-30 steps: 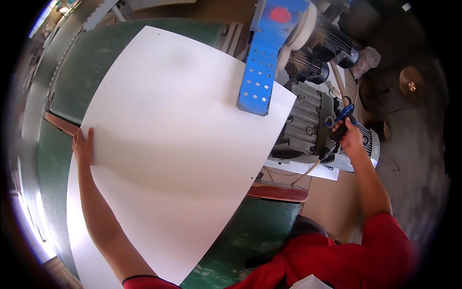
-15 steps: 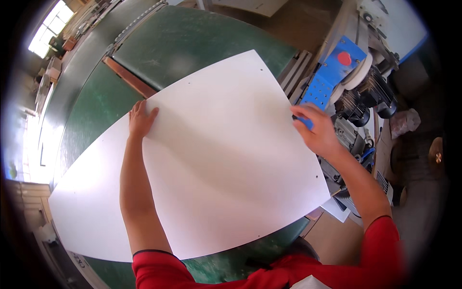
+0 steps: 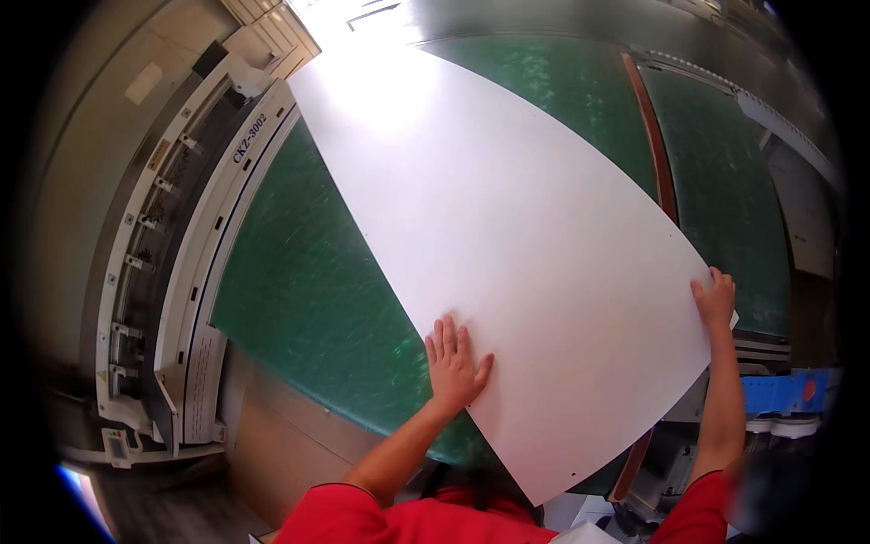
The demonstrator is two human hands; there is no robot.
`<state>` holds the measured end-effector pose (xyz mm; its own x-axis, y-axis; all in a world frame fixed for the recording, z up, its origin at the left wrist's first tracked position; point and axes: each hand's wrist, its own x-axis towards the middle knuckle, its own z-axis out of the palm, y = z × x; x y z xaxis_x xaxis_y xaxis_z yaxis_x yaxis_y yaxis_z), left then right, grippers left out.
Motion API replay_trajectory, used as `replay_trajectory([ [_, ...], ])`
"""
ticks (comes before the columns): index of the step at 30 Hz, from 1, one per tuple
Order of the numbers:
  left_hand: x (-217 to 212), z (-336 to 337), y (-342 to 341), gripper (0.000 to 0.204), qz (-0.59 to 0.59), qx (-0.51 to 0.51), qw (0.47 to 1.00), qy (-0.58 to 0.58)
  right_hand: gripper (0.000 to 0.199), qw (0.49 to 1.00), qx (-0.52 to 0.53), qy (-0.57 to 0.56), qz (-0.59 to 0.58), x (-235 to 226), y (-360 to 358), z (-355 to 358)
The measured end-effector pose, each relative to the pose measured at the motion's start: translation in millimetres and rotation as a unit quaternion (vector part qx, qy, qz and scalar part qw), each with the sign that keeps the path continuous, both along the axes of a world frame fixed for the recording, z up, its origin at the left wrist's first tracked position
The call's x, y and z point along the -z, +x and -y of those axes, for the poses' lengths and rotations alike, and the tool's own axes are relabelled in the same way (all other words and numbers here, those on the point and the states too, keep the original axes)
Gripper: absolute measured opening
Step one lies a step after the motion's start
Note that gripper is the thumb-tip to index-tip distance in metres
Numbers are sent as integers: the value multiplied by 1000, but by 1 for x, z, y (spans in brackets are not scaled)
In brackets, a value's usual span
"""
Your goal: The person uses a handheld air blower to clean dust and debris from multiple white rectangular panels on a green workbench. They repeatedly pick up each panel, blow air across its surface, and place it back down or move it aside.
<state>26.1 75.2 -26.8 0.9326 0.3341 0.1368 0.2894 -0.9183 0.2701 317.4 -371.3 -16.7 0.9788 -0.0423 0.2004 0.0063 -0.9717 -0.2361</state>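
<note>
- A large white sheet lies flat across the green table, running from the far left corner toward the person, with its near corner hanging past the table's front edge.
- The left hand rests palm down on the sheet's near left edge, fingers straight and spread, gripping nothing.
- The right hand sits at the sheet's right corner, fingers laid over the edge; whether they curl under the sheet is hard to tell from this angle.
- Both forearms come out of red sleeves at the lower edge.
- A brown strip crosses the table beyond the sheet.
- A white machine rail runs along the table's left side.
- A blue machine part shows just below the right arm.
</note>
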Motion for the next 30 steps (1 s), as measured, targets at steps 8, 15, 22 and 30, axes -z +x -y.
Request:
replay_trajectory([
  [8, 24, 6, -225, 75, 45, -193, 980, -32, 63, 998, -29, 15, -47, 12, -134, -103],
  [15, 20, -192, -310, 61, 1, -381, 919, -104, 67, 993, -34, 55, -103, -8, -314, -267],
  [22, 13, -385, -465, 51, -46, -443, 888, -113, 47, 949, -190, 203, -149, 29, -516, -334],
  [30, 0, -412, -648, 55, -25, -552, 831, -58, 42, 631, -90, 518, -570, 15, -547, -405],
])
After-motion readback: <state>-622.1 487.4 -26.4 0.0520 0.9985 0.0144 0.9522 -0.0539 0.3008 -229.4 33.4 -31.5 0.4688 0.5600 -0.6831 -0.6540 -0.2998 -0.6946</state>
